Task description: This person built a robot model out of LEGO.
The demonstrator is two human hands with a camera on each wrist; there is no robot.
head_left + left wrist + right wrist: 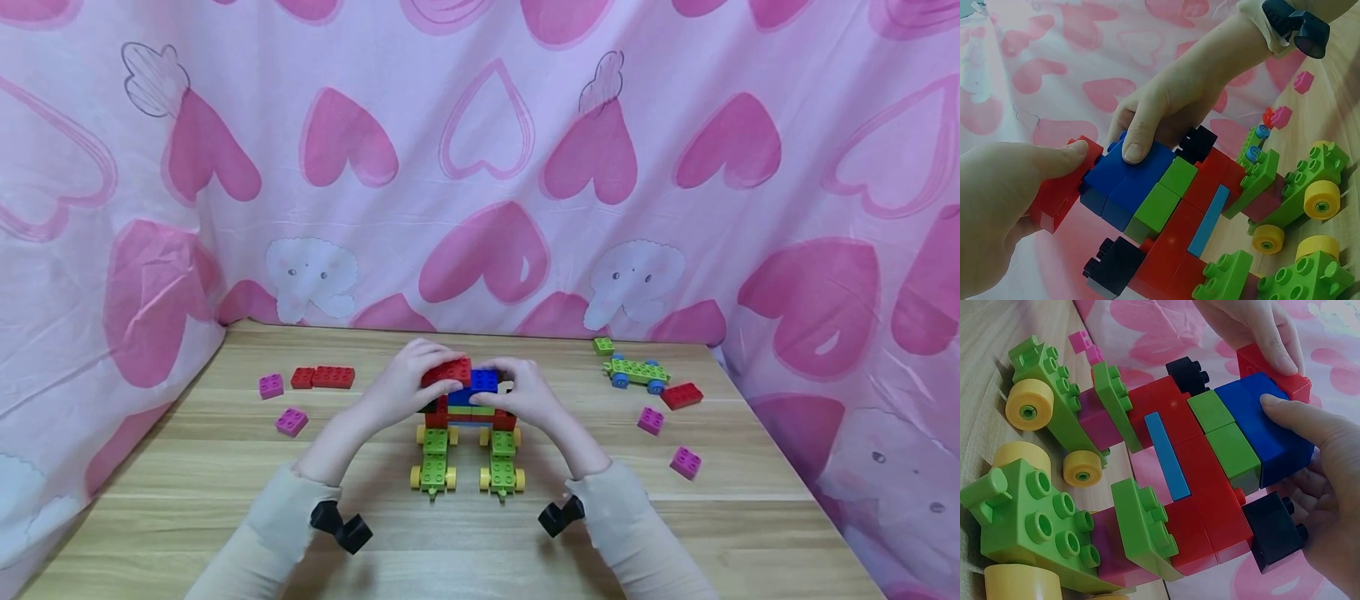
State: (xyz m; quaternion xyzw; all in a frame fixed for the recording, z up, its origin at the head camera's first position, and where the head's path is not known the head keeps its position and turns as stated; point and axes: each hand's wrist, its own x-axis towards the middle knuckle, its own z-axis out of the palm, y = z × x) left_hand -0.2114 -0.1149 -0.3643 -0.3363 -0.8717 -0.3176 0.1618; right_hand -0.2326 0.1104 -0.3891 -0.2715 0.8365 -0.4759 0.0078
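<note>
Left hand (pixel 401 385) pinches a red brick (pixel 447 372), thumb on its side, holding it at the top left of the build (pixel 468 417), against the blue bricks (pixel 483 382). Right hand (pixel 525 392) grips the blue bricks, thumb on top, fingers curled behind. The build sits mid-table (pixel 225 500) on two green wheeled bases (pixel 435 458) with yellow wheels. Loose pink bricks (pixel 291 422) and red bricks (pixel 324 377) lie left. A green car (pixel 636 372), a red brick and more pink ones lie right.

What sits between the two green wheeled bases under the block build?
Nothing: bare table separates the left wheeled base from the right wheeled base, clearest in the head view.
</note>
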